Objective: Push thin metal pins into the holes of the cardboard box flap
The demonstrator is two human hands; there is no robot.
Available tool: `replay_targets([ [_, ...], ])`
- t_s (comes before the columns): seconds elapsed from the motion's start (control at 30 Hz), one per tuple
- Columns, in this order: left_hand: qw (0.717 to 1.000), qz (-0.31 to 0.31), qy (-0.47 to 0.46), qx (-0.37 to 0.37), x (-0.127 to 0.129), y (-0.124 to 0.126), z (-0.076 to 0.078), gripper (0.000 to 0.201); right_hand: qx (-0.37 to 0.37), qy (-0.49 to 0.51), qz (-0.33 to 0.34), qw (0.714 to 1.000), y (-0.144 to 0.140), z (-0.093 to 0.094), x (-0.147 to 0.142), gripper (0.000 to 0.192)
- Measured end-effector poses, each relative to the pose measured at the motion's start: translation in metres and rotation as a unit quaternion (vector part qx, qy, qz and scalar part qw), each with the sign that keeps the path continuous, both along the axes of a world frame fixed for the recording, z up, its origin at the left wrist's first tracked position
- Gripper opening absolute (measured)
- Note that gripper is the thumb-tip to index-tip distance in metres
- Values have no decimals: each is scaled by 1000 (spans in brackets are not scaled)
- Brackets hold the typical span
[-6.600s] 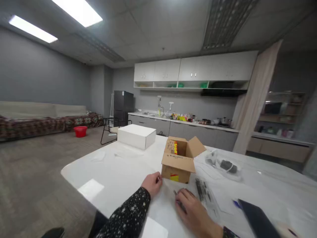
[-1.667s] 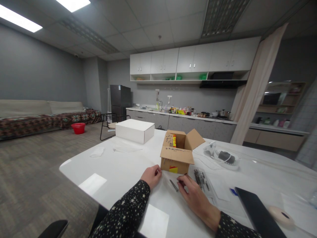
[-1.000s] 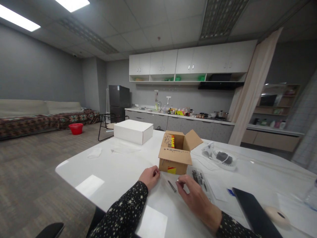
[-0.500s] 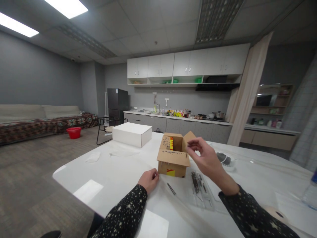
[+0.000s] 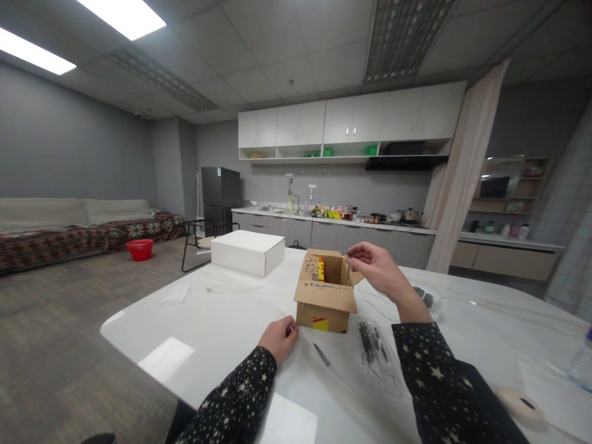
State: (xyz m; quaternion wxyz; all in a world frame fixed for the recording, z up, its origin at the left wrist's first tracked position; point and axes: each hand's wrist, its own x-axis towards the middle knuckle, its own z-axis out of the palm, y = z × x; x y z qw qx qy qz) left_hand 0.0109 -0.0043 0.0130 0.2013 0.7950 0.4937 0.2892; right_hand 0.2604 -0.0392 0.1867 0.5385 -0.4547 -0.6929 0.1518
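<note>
We start with the open cardboard box (image 5: 326,296) standing on the white tabletop (image 5: 222,327), where our right hand (image 5: 377,271) now hovers over the opening, thumb and forefinger pinched together on something small and dark, too tiny for us to name for sure. A second ago that hand lay flat on the tabletop beside the loose dark screw (image 5: 320,354); it has since lifted and swung up to the box, which we read as one small piece being carried to the box while the screw stays where it lay. Our left hand (image 5: 279,337) rests curled shut on the tabletop just left of the box, and we cannot tell whether it holds anything. A clear bag of dark screws (image 5: 372,345) lies near the box's right corner. The box's contents are mostly hidden behind its front flap, and our right sleeve (image 5: 444,388) covers part of the tabletop.
</note>
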Motion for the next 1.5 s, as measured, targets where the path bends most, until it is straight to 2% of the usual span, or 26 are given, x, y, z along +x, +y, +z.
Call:
replay_targets([
  [0.23, 1000, -1, -1, 9, 1, 2, -2, 15, -42, -20, 9, 999, 9, -10, 2, 16],
  [0.7, 1000, 3, 3, -1, 1, 0, 0, 13, -70, -36, 32, 996, 22, -21, 14, 12],
  [1.23, 1000, -3, -4, 9, 4, 3, -3, 13, -85, -61, 20, 994, 25, -23, 15, 9],
  [1.5, 1000, 0, 0, 10, 2, 2, -3, 13, -112, -85, -5, 990, 19, -18, 7, 9],
])
